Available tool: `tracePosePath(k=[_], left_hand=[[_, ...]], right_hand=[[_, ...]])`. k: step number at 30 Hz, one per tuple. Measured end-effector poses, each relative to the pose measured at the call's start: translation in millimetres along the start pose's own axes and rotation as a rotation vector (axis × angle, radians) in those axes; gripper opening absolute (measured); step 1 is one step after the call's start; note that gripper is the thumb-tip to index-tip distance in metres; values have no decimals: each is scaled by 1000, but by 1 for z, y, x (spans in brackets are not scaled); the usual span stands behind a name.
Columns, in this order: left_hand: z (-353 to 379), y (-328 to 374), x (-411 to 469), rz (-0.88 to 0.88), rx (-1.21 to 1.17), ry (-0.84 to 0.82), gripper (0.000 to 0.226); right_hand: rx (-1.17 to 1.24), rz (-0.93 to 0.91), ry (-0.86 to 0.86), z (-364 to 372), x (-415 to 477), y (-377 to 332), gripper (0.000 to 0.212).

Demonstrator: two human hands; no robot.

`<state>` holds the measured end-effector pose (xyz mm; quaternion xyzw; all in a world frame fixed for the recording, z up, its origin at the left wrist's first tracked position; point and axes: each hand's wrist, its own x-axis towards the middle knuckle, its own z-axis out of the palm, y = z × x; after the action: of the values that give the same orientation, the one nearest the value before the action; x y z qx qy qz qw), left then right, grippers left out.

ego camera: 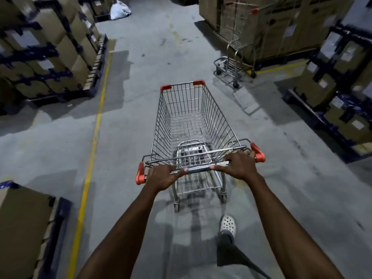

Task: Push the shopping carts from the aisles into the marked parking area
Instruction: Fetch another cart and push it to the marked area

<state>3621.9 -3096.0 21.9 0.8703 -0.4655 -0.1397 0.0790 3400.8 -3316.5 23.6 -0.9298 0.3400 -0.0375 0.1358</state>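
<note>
An empty wire shopping cart (191, 121) with red corner caps stands on the grey concrete floor right in front of me, its basket pointing away. My left hand (161, 177) grips the left part of its metal handle bar. My right hand (240, 165) grips the right part, next to the red end cap. A second wire cart (235, 47) stands further ahead on the right, close against a stack of cartons, beside a yellow floor line (281, 67).
Pallets of stacked cartons (50, 47) line the left side, with more on the right (342, 87) and at the near left (24, 228). A long yellow line (94, 137) runs along the floor on the left. A white bag (119, 10) lies far ahead.
</note>
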Motion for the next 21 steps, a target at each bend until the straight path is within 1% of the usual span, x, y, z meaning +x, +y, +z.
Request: tracePosePath(k=[3, 6, 10, 13, 16, 19, 21], left_hand=[[-7, -2, 48, -12, -28, 0, 83], [-14, -9, 95, -45, -55, -3, 87], [-25, -17, 150, -120, 18, 9, 96], [-36, -21, 190, -165, 65, 22, 99], [-48, -24, 226, -184, 93, 31, 93], [-59, -29, 266, -182, 112, 26, 86], [-67, -36, 297, -179, 155, 25, 87]], right_hand=[[-30, -6, -65, -8, 53, 6, 90], [-41, -33, -49, -13, 101, 12, 94], [-85, -34, -13, -11, 162, 17, 100], [-130, -48, -26, -14, 207, 17, 99], [-162, -70, -38, -16, 250, 19, 103], [-177, -101, -94, -21, 299, 23, 106], [-194, -137, -136, -25, 337, 25, 105]])
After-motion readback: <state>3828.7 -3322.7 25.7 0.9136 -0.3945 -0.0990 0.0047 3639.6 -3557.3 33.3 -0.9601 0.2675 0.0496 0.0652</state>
